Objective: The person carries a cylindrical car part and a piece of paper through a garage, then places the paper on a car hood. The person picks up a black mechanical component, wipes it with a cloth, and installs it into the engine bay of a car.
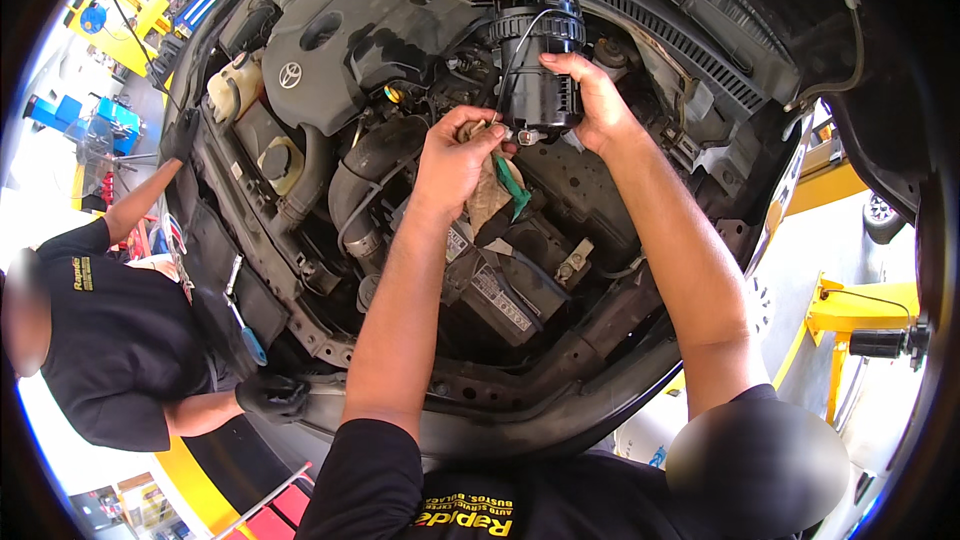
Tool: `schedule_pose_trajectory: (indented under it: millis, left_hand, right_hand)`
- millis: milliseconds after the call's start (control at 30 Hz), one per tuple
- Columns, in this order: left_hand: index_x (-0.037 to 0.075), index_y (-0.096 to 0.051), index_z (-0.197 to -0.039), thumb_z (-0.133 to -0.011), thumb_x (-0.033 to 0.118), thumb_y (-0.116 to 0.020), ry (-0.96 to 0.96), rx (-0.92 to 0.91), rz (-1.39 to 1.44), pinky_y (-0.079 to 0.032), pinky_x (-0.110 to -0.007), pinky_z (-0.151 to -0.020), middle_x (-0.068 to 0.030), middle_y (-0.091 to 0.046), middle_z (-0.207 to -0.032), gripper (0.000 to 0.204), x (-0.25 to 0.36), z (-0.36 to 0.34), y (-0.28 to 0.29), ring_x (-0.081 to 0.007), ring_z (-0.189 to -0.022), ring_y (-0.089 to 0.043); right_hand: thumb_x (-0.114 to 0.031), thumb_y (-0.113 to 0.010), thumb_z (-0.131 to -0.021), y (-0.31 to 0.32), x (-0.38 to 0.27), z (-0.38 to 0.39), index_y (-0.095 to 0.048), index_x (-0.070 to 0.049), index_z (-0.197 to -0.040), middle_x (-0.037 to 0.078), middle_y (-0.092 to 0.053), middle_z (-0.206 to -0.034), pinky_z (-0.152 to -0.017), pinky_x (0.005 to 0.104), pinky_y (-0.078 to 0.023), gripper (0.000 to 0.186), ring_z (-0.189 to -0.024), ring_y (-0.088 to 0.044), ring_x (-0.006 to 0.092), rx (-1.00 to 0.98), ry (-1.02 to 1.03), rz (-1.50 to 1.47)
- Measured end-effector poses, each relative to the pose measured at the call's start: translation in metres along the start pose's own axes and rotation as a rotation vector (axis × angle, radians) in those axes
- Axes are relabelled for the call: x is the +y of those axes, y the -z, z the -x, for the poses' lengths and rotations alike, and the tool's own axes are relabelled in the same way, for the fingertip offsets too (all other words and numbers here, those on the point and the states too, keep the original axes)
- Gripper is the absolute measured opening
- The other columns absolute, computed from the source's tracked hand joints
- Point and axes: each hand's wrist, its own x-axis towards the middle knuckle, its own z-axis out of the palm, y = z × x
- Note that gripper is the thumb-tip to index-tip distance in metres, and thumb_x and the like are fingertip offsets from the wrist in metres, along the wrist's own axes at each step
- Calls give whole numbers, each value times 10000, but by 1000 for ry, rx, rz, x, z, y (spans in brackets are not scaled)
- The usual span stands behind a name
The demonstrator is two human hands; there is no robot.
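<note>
A black cylindrical fuel filter housing (pixel 540 75), with a ribbed collar and a cable down its side, is held upright above the engine bay. My right hand (pixel 597 105) is closed round its right side, the thumb lying across the front. At its lower left, my left hand (pixel 462 155) is closed in a pinch, holding a beige rag (pixel 488 202) that hangs under the fingers with a green strip (pixel 514 188) beside it. A small pale connector (pixel 526 138) shows at the base of the housing, near my left fingertips. What else those fingers pinch is partly hidden.
Below my hands lies a battery (pixel 505 300). A dark engine cover (pixel 325 45), an air hose (pixel 360 180) and a pale reservoir (pixel 235 87) fill the left. A ratchet (pixel 242 315) rests on the front edge, near a co-worker's gloved hand (pixel 272 397).
</note>
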Motion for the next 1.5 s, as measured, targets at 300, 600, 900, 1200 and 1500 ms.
schedule_pose_trajectory:
  millis: [300,600,900,1200,1500]
  left_hand:
    - [4,-601,-1028,-931,-36,-694,-204,82,50,-609,-334,-737,-124,-705,-977,140,-22,17,-9,-223,-864,-728]
    - [-18,-671,-1019,-889,-26,-757,-349,110,-275,-549,-264,-733,-84,-728,-945,156,-28,15,-8,-117,-842,-684]
    - [-28,-679,-1043,-927,-27,-712,-583,159,-616,-556,-263,-752,-97,-727,-1014,121,-36,19,-4,-138,-847,-703]
    - [-38,-646,-1008,-920,1,-727,-475,204,-680,-524,-245,-711,-73,-718,-908,125,-39,15,0,-108,-797,-674]
    - [66,-657,-1082,-709,182,-910,-838,302,-1132,-533,-385,-727,-110,-635,-937,466,21,27,-37,-301,-836,-652]
  right_hand:
    - [-271,-800,-777,7,7,-13,-674,-4,-1125,100,-709,-1003,-805,392,-591,456,-878,-707,215,32,36,13]
    - [-289,-821,-730,0,11,-11,-682,-17,-1115,95,-710,-1016,-805,376,-579,492,-882,-704,212,43,63,71]
    - [-277,-821,-743,1,14,-13,-697,-36,-1110,85,-714,-1041,-855,372,-541,456,-945,-684,207,64,91,113]
    - [-250,-845,-720,-5,14,-9,-682,-19,-1133,87,-712,-1026,-836,366,-545,500,-928,-684,206,76,126,130]
    - [-280,-871,-700,-1,22,-14,-609,74,-1184,154,-713,-1041,-812,354,-551,655,-907,-690,214,72,163,207]
